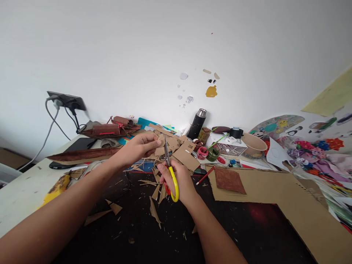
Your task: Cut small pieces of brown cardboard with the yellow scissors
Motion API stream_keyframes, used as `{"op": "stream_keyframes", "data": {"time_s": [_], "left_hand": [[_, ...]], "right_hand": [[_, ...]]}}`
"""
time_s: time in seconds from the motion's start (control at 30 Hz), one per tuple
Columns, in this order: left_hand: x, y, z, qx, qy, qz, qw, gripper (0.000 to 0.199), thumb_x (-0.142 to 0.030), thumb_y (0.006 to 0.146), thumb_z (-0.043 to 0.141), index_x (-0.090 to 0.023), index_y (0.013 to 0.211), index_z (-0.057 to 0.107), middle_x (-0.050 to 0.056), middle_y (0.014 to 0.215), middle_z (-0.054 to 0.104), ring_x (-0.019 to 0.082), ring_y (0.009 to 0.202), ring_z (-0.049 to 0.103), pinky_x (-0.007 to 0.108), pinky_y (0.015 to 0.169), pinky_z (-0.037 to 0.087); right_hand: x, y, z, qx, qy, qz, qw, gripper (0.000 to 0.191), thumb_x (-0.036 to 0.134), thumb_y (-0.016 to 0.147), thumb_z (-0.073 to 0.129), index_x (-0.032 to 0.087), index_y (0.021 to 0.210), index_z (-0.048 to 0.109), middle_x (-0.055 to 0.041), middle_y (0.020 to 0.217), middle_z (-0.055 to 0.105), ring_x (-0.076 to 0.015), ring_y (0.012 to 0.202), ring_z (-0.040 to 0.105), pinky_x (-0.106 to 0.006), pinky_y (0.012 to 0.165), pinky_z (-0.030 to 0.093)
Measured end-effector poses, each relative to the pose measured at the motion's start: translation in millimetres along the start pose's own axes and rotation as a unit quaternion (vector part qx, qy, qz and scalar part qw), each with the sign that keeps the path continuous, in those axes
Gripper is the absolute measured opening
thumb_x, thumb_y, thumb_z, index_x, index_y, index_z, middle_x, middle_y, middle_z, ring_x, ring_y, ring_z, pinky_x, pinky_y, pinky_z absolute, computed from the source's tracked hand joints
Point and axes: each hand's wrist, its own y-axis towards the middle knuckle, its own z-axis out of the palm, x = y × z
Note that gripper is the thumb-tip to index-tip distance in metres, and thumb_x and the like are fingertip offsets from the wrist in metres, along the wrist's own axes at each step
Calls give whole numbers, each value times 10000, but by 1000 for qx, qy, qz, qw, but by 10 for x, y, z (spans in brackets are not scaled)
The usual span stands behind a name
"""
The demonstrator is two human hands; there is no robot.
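Observation:
My right hand (181, 181) grips a pair of scissors (173, 179) with yellow and red handles, its blades pointing up and away from me. My left hand (143, 146) is closed in a pinch just left of the blades. Whatever sits between those fingertips blends with the brown cardboard behind, so I cannot make it out. Beyond both hands lies a heap of cardboard scraps (185, 156). Thin offcuts (155, 212) are scattered on the dark mat (154, 242) below my hands.
A black flask (196, 124) stands by the wall, near open paint jars (213, 154). To the right, a large cardboard sheet (261, 183) bears a brown-painted square (230, 180) beside a red pencil (205, 175). Brown model boats (110, 128) sit at the back left.

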Motion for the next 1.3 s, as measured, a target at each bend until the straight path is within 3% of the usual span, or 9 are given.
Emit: {"op": "stream_keyframes", "data": {"time_s": [0.2, 0.4, 0.63, 0.97, 1.13, 1.3], "left_hand": [[-43, -24, 23, -15, 32, 5, 999, 382, -509, 961, 637, -226, 734, 518, -51, 610, 353, 125, 525, 287, 275, 509, 217], [-70, -57, 10, 5, 44, 3, 999, 326, -476, 966, 642, -225, 767, 579, -32, 637, 395, 140, 554, 320, 299, 530, 231], [-49, -41, -56, 30, 39, 0, 999, 372, -471, 984, 641, -223, 724, 546, -33, 649, 372, 138, 565, 289, 313, 540, 214], [81, 42, -46, 19, -25, 1, 1000, 362, -425, 954, 675, -213, 701, 527, -48, 604, 353, 118, 533, 271, 291, 516, 186], [156, 72, 13, 11, -63, 6, 998, 323, -378, 964, 653, -206, 719, 532, -47, 607, 368, 116, 533, 283, 283, 511, 201], [130, 65, -33, 10, -44, 23, 999, 333, -381, 979, 653, -205, 729, 524, -53, 611, 358, 110, 530, 284, 278, 505, 196]], "right_hand": [[-1, 26, -10, 17, 65, 10, 998, 467, 653, 879, 766, 208, 984, 672, -19, 728, 718, -211, 643, 731, -286, 657, 572], [-41, 32, -8, 11, 20, -4, 1000, 455, 630, 855, 801, 218, 1022, 702, -9, 713, 682, -218, 674, 723, -283, 638, 558], [-27, -4, -7, 34, 17, 24, 999, 348, 571, 929, 748, 237, 985, 667, 38, 612, 634, -154, 450, 583, -244, 479, 450], [-57, -3, 0, 30, 27, 25, 999, 391, 620, 958, 688, 232, 986, 656, 39, 600, 612, -148, 409, 560, -233, 408, 436], [-94, 38, 26, 26, 102, 18, 994, 484, 670, 894, 745, 203, 1003, 686, -15, 700, 705, -201, 580, 717, -285, 588, 594], [-149, 62, 20, 63, 150, 12, 987, 578, 688, 831, 803, 198, 1117, 697, -34, 756, 730, -244, 688, 775, -338, 696, 631]]}}
